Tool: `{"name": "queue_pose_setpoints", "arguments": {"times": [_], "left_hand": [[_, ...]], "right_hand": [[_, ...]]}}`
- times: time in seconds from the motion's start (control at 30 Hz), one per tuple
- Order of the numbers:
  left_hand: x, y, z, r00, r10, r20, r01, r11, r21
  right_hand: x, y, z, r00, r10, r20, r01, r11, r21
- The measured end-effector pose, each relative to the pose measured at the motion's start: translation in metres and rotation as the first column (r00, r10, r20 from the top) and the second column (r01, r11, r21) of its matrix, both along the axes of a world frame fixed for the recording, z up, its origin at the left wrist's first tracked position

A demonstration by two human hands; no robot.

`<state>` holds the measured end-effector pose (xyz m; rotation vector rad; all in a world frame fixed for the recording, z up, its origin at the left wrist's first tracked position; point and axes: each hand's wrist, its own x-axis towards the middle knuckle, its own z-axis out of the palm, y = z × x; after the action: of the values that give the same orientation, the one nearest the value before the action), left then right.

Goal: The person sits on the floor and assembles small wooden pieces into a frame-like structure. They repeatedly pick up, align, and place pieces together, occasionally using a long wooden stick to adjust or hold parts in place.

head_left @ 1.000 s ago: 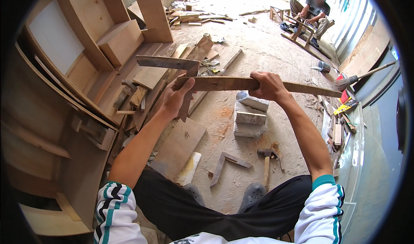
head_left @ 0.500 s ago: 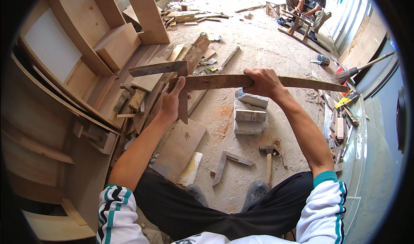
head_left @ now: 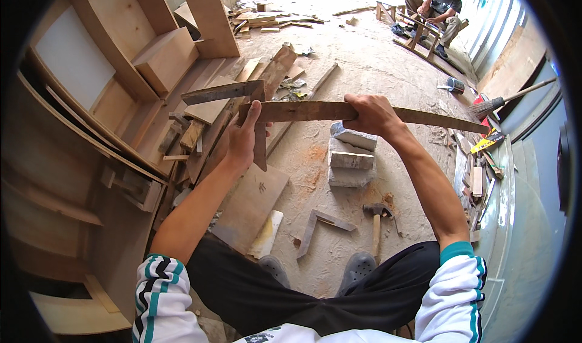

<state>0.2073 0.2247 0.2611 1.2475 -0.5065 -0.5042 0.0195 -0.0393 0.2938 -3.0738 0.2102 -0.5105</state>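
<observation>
My left hand [head_left: 244, 135] is closed round the near end of a long wooden strip [head_left: 297, 110], its thumb pressed on top, where the strip meets an L-shaped wooden piece [head_left: 225, 92] with a pointed lower end. Farther along the same strip, my right hand [head_left: 371, 116] grips it from above near its middle. The strip runs nearly level across the view and tapers away to the right. Whether the two pieces are fastened or just held together, I cannot tell. Below lie an angled L-shaped piece [head_left: 321, 223] and a hammer [head_left: 377, 218] with a wooden handle.
Stacked grey blocks [head_left: 351, 161] stand ahead of my feet. A wooden cabinet frame [head_left: 139, 46] fills the left, with scrap boards [head_left: 200, 131] beside it. On the right are a yellow-handled tool [head_left: 487, 141], a broom [head_left: 486, 106] and a can [head_left: 454, 86]. Another person [head_left: 439, 15] sits far off.
The L-shaped piece and the strip's left end have risen very slightly. Both hands keep their grips in nearly the same places.
</observation>
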Motion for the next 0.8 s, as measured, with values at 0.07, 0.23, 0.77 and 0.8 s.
{"name": "queue_pose_setpoints", "arguments": {"times": [0.07, 0.23, 0.77, 0.8], "left_hand": [[-0.001, 0.000, -0.001, 1.000, 0.020, -0.008, -0.020, 1.000, 0.009], [-0.002, 0.000, -0.001, 0.998, 0.053, -0.015, -0.053, 0.998, 0.020], [0.006, -0.001, -0.003, 0.998, 0.056, 0.042, -0.059, 0.995, 0.075], [0.007, -0.001, -0.005, 0.998, 0.058, 0.039, -0.061, 0.996, 0.065]], "right_hand": [[0.000, 0.001, 0.001, 1.000, 0.004, 0.000, -0.004, 1.000, 0.006], [0.000, 0.005, 0.003, 1.000, -0.012, -0.026, 0.013, 1.000, 0.024], [0.000, 0.010, 0.005, 0.997, -0.034, -0.066, 0.036, 0.999, 0.034], [0.000, 0.009, 0.002, 0.999, -0.020, -0.050, 0.021, 0.999, 0.034]]}}
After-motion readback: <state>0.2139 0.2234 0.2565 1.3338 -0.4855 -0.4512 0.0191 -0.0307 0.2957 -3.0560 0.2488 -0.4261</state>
